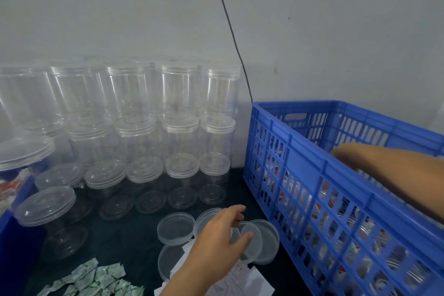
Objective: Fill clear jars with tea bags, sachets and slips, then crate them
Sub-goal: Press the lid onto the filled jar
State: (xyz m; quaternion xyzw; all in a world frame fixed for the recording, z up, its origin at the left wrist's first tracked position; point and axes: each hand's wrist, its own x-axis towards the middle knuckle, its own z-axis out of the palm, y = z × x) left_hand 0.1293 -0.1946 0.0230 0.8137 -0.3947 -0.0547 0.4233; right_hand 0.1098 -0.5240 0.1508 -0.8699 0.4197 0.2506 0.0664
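Observation:
My left hand reaches over a cluster of loose clear lids on the dark table. Its thumb and fingers pinch one clear lid, which overlaps a neighbouring lid. My right hand dips over the near wall of the blue crate, and its fingers are hidden inside. Filled jars with red and white contents show through the crate's slots. Empty lidded clear jars stand stacked against the wall. Green-white sachets lie at the front left. White paper slips lie under my left wrist.
A blue tub with red and white packets sits at the far left edge, and a lidded jar stands beside it. A black cable hangs down the grey wall behind the crate.

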